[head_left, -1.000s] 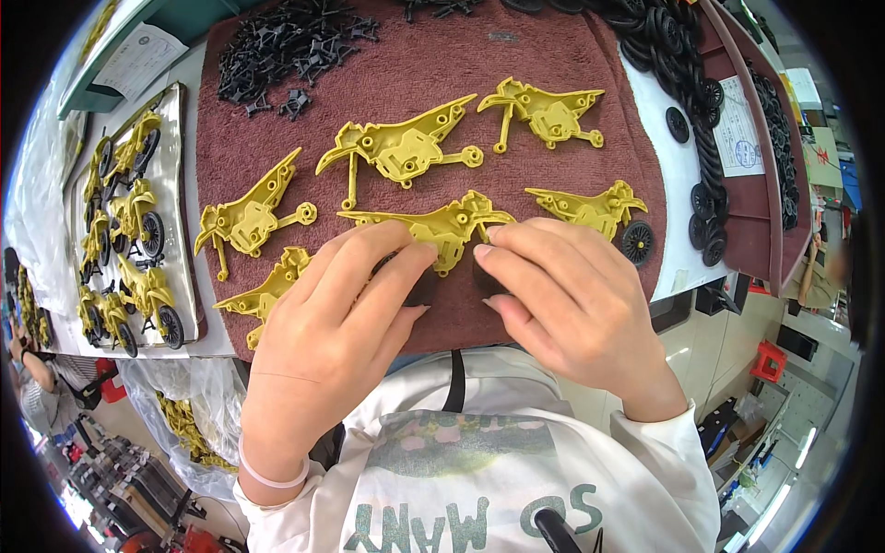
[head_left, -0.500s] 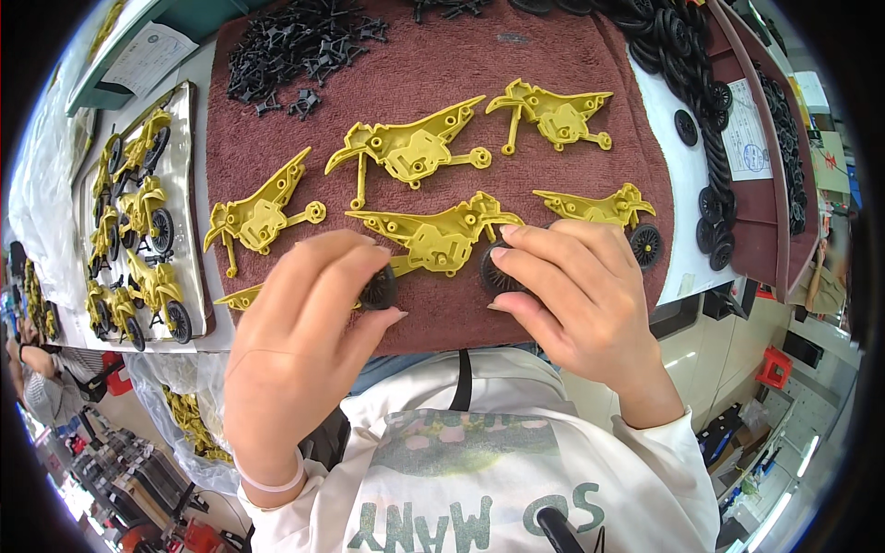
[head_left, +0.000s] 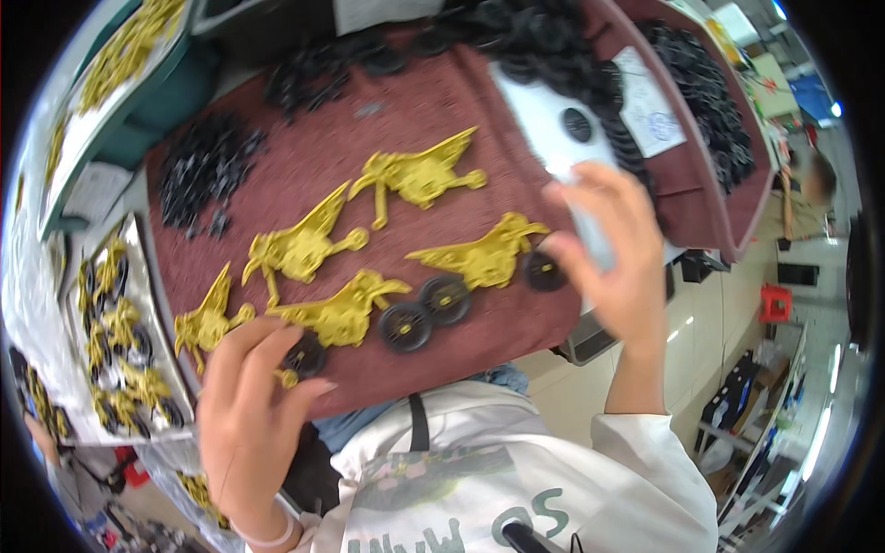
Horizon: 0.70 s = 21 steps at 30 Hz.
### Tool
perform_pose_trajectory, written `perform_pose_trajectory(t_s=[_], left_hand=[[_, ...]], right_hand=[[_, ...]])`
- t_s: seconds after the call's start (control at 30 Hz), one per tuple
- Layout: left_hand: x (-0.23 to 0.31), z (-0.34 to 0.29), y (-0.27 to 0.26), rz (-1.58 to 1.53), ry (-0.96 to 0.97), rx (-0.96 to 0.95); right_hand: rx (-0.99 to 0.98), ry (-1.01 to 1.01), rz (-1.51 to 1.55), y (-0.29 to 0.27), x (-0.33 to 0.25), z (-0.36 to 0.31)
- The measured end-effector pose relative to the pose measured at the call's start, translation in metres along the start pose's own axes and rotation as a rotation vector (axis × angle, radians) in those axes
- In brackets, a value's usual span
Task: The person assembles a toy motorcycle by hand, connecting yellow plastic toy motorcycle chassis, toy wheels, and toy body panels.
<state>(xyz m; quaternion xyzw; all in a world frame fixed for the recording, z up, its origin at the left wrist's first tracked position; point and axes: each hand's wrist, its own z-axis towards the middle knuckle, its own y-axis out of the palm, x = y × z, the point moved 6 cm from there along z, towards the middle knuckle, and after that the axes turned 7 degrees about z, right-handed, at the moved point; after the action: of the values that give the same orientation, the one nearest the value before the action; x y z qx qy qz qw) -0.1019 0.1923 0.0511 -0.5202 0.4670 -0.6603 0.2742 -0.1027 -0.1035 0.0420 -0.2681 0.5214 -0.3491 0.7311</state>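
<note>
My left hand point(head_left: 249, 396) is at the near left of the brown cloth, its fingers and thumb curled round a small black spoked wheel point(head_left: 307, 354). That wheel lies at one end of a yellow toy motorbike half point(head_left: 339, 318); another black wheel point(head_left: 406, 328) lies at the other end. My right hand point(head_left: 613, 244) is raised over the cloth's right edge, slightly blurred, its fingers apart and nothing visible in them. Just left of it, a second yellow half point(head_left: 479, 260) has a wheel point(head_left: 445, 300) at one end and a wheel point(head_left: 544, 270) at the other.
Several more yellow halves point(head_left: 309, 247) lie farther back on the cloth point(head_left: 304, 138). Small black parts point(head_left: 207, 170) are heaped at the left. Finished toy motorbikes stand in a tray point(head_left: 180, 323). Black wheels are piled at the far right, beside a maroon bin point(head_left: 728, 217).
My right hand has left the wheel it was touching and moved right, opening. My left hand stays at its wheel. The whole view has shifted and turned.
</note>
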Motion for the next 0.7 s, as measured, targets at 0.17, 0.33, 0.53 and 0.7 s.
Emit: perform_pose_trajectory(t_s=[0.17,0.33,0.53,0.7], left_hand=[[0.051,0.051,-0.041,0.067,0.294,0.196],[0.128,0.151,0.032,-0.163,0.735,-0.07],[0.178,0.211,0.129,-0.14,0.855,0.009],[0.172,0.22,0.135,-0.078,0.659,-0.115]], right_hand=[[0.014,0.182,-0.209,-0.047,0.058,-0.014],[0.106,-0.004,-0.166,-0.018,0.059,-0.002],[0.174,-0.152,-0.12,-0.021,0.048,0.0],[0.177,-0.18,-0.116,-0.029,0.054,-0.011]])
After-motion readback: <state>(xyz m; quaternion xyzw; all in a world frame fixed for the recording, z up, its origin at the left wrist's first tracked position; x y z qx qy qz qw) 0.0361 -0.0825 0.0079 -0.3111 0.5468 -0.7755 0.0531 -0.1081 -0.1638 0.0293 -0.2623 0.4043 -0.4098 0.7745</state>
